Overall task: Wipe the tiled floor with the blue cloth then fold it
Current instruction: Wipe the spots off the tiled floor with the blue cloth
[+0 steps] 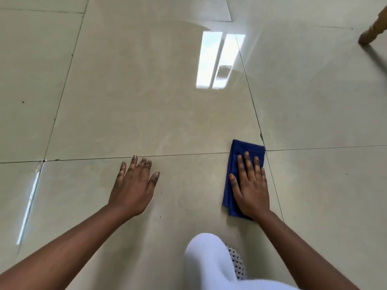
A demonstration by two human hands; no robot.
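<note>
A dark blue cloth [240, 151], folded into a narrow strip, lies flat on the glossy beige tiled floor [146, 91] across a grout line. My right hand [250, 185] presses down on the cloth with straight, spread fingers and covers its near right part. To the left, my left hand [134, 185] rests flat on the bare tile with its fingers spread, well apart from the cloth.
A wooden furniture leg [374, 28] stands at the far right. My knee in white fabric [207, 258] is at the bottom centre, with a patterned shoe [237, 262] beside it. Window light reflects off the tile ahead.
</note>
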